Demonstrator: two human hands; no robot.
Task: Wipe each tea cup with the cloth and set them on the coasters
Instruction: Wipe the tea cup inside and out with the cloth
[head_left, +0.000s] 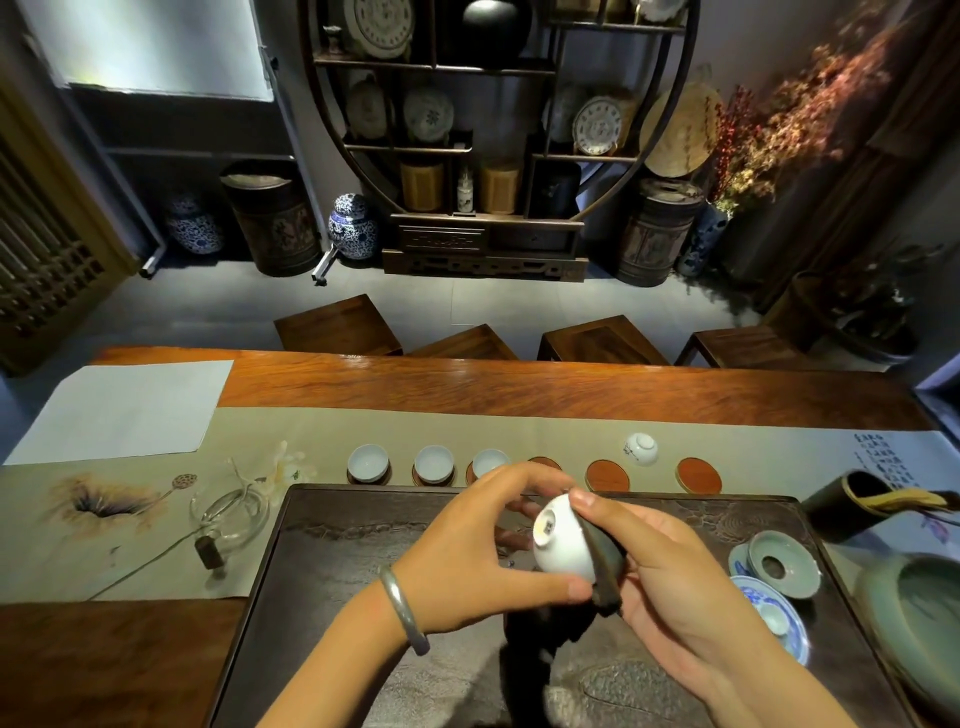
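Observation:
I hold a white tea cup (563, 540) on its side above the dark tea tray (332, 561), its foot turned toward me. My left hand (467, 545) grips the cup from the left with thumb below and fingers over the top. My right hand (670, 571) presses a dark cloth (605, 569) against the cup's right side and rim. Three pale cups (368, 462) (434, 463) (489, 461) sit on coasters in a row behind the tray. Another white cup (641, 449) lies overturned on the runner. Two bare round coasters (607, 475) (698, 474) lie to the right.
A glass pitcher (231, 512) stands left of the tray. A celadon lid holder and a blue-and-white saucer (784, 566) sit on the tray's right edge, a green bowl (919, 618) beyond. A dark tool holder (852, 506) lies at the right. Wooden stools (337, 327) stand behind the table.

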